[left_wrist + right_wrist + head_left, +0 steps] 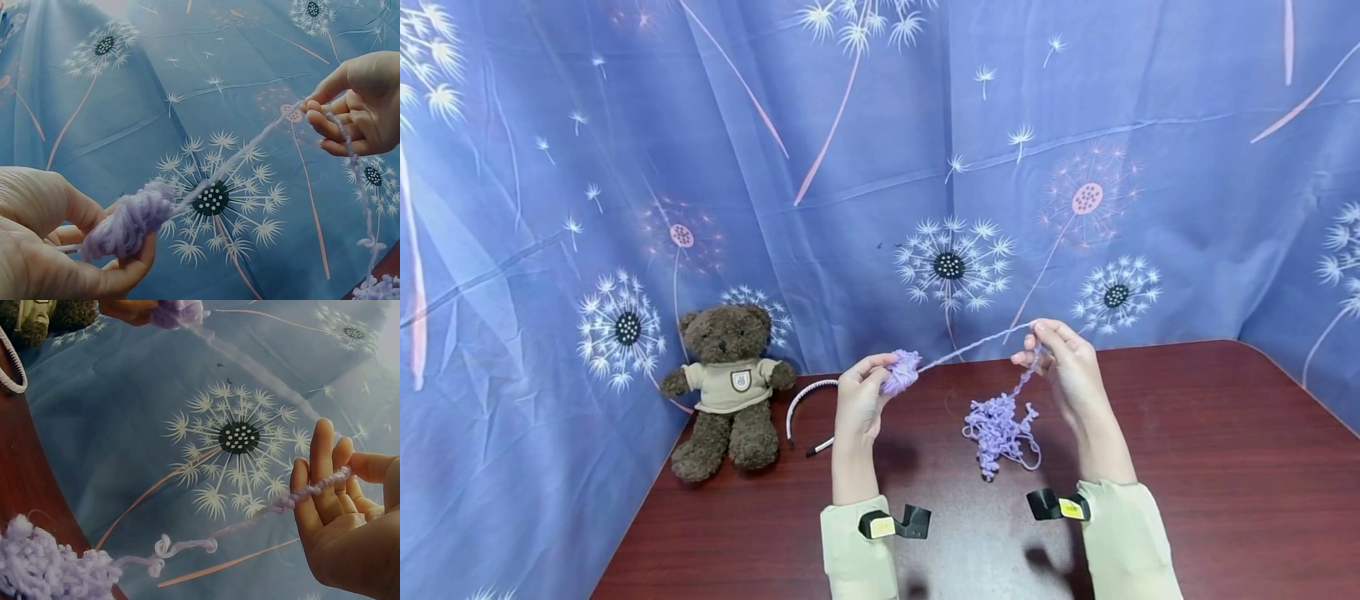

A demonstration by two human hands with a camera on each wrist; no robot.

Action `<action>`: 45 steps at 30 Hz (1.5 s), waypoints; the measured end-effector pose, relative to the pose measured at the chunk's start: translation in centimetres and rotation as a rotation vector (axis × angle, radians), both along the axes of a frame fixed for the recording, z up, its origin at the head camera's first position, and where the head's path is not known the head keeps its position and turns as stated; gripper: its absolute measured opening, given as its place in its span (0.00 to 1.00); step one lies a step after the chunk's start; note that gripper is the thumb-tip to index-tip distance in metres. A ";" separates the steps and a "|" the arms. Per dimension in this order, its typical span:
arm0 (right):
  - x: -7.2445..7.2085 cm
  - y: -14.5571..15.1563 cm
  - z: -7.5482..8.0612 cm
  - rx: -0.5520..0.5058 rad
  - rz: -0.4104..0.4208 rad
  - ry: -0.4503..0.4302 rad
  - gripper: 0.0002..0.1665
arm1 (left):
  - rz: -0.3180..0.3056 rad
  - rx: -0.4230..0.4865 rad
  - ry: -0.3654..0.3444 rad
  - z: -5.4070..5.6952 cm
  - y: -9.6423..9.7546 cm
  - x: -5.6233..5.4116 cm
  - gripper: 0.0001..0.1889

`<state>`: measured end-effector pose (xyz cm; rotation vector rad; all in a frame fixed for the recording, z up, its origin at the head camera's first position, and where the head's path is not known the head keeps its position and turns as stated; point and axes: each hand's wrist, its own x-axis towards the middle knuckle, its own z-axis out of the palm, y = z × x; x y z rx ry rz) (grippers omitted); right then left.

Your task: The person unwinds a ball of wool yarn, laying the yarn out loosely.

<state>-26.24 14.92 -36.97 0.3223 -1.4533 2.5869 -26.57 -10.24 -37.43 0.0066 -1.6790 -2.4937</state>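
My left hand (pixel 859 400) holds a small wound bundle of lilac yarn (pixel 901 372) above the table, thumb and fingers around it. From the bundle a strand (pixel 240 154) runs taut up to my right hand (pixel 1067 367), which pinches it between thumb and fingertips. Past the right fingers the yarn hangs down, twisted and curly (pixel 250 520), to a loose tangled heap of the same yarn (pixel 996 429) on the table. In the left wrist view a thin pale piece sticks out of the bundle's near end, between the left fingers.
A brown teddy bear (pixel 727 392) in a beige shirt sits at the table's left side. A white headband (pixel 801 404) lies beside it, partly behind my left hand. Behind the dark red tabletop (pixel 1225 467) hangs a blue curtain (pixel 865 275) printed with dandelions.
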 end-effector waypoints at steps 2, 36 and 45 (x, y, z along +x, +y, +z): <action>-0.1 0.0 -0.1 0.007 0.002 -0.009 0.11 | 0.006 0.007 0.001 0.0 -0.1 0.0 0.15; -0.4 -7.1 -2.0 0.655 0.257 0.001 0.15 | -0.168 0.055 0.061 0.9 1.6 0.7 0.19; -0.6 -5.4 -1.0 0.524 0.144 -0.025 0.11 | -0.361 -0.148 0.075 0.4 0.8 0.6 0.22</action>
